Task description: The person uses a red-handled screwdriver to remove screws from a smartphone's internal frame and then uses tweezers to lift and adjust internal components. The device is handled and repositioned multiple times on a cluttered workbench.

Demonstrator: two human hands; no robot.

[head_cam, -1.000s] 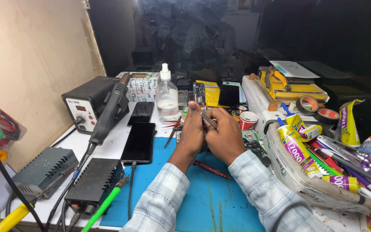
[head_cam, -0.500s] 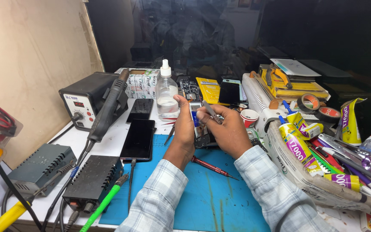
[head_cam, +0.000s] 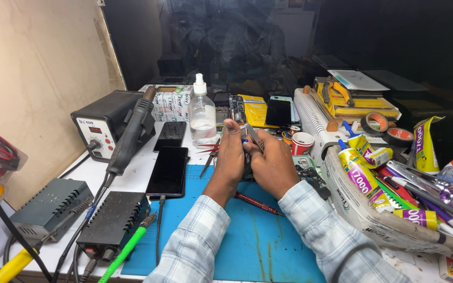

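My left hand [head_cam: 230,158] and my right hand [head_cam: 274,163] are pressed together above the far edge of a blue work mat [head_cam: 258,246]. The left hand grips a small dark device, which the fingers almost wholly hide. My right hand pinches metal tweezers [head_cam: 254,135]; their tips point up toward the left thumb. A red-handled screwdriver [head_cam: 258,203] lies on the mat just under my wrists.
A black phone [head_cam: 169,170] lies left of the hands, with a spray bottle [head_cam: 202,112] behind it. A hot-air station [head_cam: 103,123] and two dark boxes [head_cam: 114,220] stand at left. A red-and-white cup [head_cam: 302,142] and a basket of glue tubes [head_cam: 363,215] crowd the right.
Half a second ago my hands were slightly apart with the device showing between them. They have closed together again, with the tweezers up by the left thumb.
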